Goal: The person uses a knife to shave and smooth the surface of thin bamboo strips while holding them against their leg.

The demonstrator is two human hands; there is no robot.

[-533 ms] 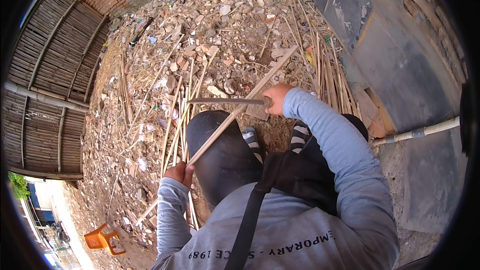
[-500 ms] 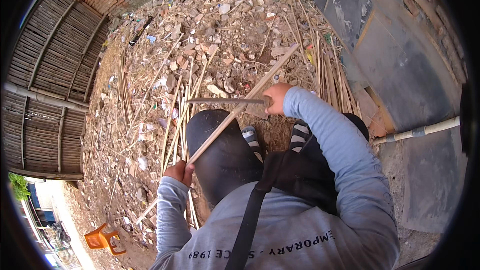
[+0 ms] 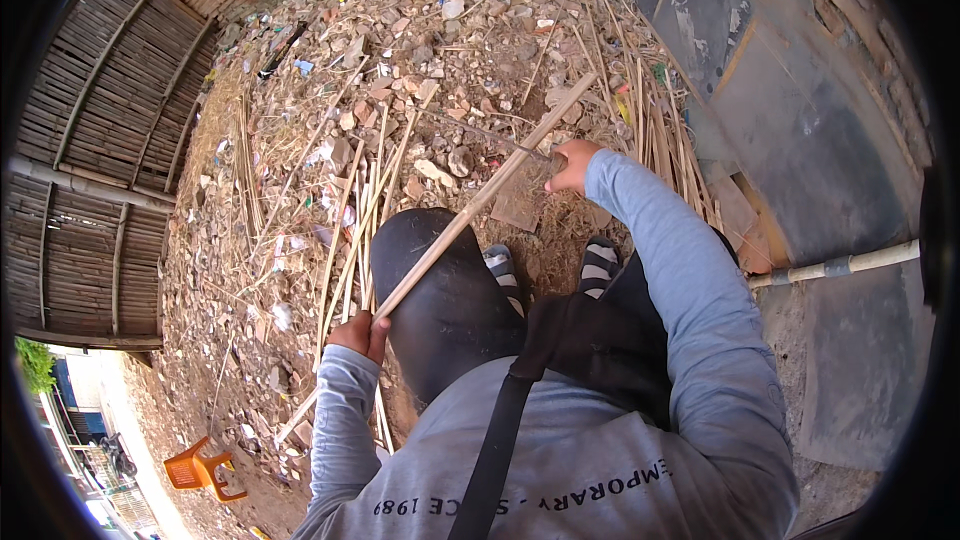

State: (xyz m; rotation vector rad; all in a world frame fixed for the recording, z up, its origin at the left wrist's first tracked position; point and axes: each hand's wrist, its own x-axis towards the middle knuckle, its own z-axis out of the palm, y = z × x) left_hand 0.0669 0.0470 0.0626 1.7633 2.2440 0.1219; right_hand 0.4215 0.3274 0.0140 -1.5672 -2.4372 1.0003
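Note:
A long split bamboo strip (image 3: 455, 230) slants from beside my left knee up toward the far right, resting across that knee. My left hand (image 3: 360, 334) is closed around its near end. In my right hand (image 3: 573, 166) is the handle of a machete (image 3: 478, 130), the fingers wrapped round it. The thin dark blade points left and slightly away from me, crossing the strip near its far part. I cannot tell whether the blade touches the strip.
Several bamboo strips (image 3: 357, 230) lie left of my knee, and more strips (image 3: 655, 130) are piled at right. Stony rubble (image 3: 430, 70) covers the ground. A woven bamboo panel (image 3: 110, 90) stands left, grey sheets (image 3: 800, 140) right, and an orange plastic chair (image 3: 200, 470) lower left.
My right hand has shifted a little away and to the right. The machete blade has swung from nearly level to tip farther away. My left hand keeps its grip on the strip.

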